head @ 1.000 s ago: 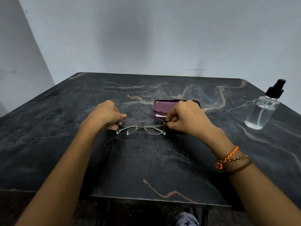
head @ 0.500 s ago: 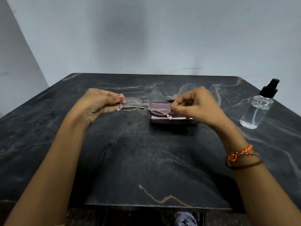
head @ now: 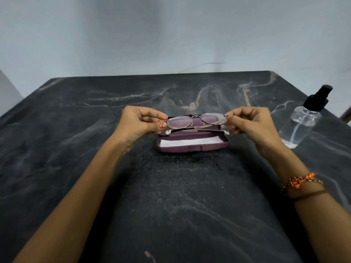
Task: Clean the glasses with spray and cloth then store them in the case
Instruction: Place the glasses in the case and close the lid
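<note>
Thin metal-framed glasses [head: 196, 122] with folded arms hang just above the open maroon case [head: 191, 148]. My left hand [head: 141, 123] pinches the frame's left end and my right hand [head: 250, 123] pinches its right end. A white cloth [head: 190, 142] lies flat inside the case's near half. The case rests on the dark marble table [head: 171, 196], directly under the glasses. A clear spray bottle [head: 302, 122] with a black nozzle stands upright to the right of my right hand, apart from it.
The table's back edge meets a pale wall [head: 171, 35]. Its near edge lies close below my forearms. My right wrist wears orange and brown bracelets [head: 302, 184].
Both hands lifted the glasses off the table and carried them away from me, to above the open case. The case and spray bottle stayed in place.
</note>
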The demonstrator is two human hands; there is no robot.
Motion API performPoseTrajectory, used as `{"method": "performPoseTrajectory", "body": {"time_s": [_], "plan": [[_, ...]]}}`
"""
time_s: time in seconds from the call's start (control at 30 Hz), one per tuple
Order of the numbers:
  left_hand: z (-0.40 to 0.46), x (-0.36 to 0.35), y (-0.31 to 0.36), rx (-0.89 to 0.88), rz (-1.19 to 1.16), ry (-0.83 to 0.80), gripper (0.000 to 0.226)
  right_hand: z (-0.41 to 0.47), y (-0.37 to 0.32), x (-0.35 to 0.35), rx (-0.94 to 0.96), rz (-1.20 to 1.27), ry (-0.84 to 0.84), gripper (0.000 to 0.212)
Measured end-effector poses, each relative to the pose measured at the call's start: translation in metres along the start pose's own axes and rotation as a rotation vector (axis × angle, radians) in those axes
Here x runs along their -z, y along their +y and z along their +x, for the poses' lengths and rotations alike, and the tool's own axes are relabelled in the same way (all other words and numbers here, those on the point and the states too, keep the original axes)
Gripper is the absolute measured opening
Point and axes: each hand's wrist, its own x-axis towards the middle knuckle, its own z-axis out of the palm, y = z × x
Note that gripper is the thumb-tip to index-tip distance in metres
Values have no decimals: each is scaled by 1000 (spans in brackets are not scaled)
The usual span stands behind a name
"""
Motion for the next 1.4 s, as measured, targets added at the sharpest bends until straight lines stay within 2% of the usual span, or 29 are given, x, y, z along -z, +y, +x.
{"method": "performPoseTrajectory", "body": {"time_s": [0.23, 0.47, 0.8, 1.4], "plan": [[-1, 2, -4, -34, 117, -59, 20, 3, 13, -2, 6, -40, -25, 27], [2, 7, -6, -16, 138, -53, 20, 3, 18, -2, -17, -2, -130, 18], [1, 8, -8, 56, 163, -113, 25, 2, 17, -1, -4, -48, -161, 30], [-1, 11, -6, 73, 282, -230, 22, 3, 17, 9, 20, -176, -330, 21]]}}
